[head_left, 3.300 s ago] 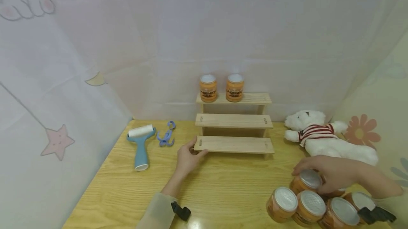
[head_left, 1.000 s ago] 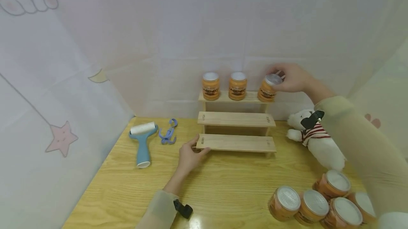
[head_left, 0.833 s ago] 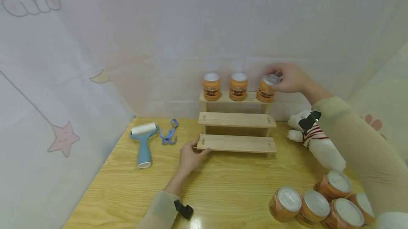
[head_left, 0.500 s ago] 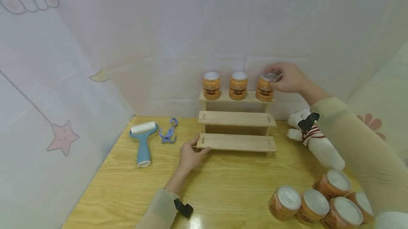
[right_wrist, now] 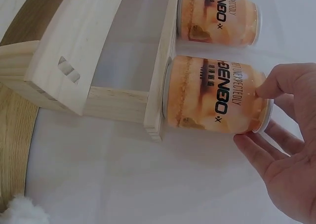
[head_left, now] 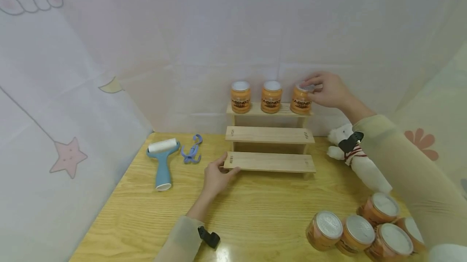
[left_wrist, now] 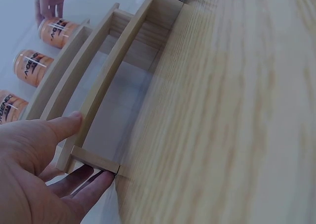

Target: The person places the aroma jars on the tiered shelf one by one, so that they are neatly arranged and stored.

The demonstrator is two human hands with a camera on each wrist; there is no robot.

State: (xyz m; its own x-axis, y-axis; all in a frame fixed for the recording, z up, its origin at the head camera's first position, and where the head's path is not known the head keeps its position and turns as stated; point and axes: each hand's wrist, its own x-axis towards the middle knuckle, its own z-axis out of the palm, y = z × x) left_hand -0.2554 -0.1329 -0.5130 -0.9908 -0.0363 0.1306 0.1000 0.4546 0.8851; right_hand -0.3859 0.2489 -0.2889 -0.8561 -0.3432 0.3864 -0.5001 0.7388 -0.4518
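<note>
A three-step wooden display rack (head_left: 270, 134) stands on the table against the back cloth. Three orange cans (head_left: 271, 97) with silvery lids are upright in a row on its top step. At the right end of that row, my right hand (head_left: 330, 89) holds the rightmost can (right_wrist: 212, 95) near its lid, thumb on one side and fingers on the other. My left hand (head_left: 215, 177) grips the left end of the lowest step (left_wrist: 106, 86), its thumb on the front edge and fingers behind the end support.
Several more orange cans (head_left: 359, 229) stand clustered at the table's front right, partly behind the right sleeve. A white plush bear (head_left: 368, 172) lies at the right. On the left are a blue-handled lint roller (head_left: 163, 168) and a purple hook (head_left: 191, 152).
My right hand has carried a can from the cluster up to the top step. There the can has gone from tilted to upright and shifted slightly left. My left hand stays on the rack.
</note>
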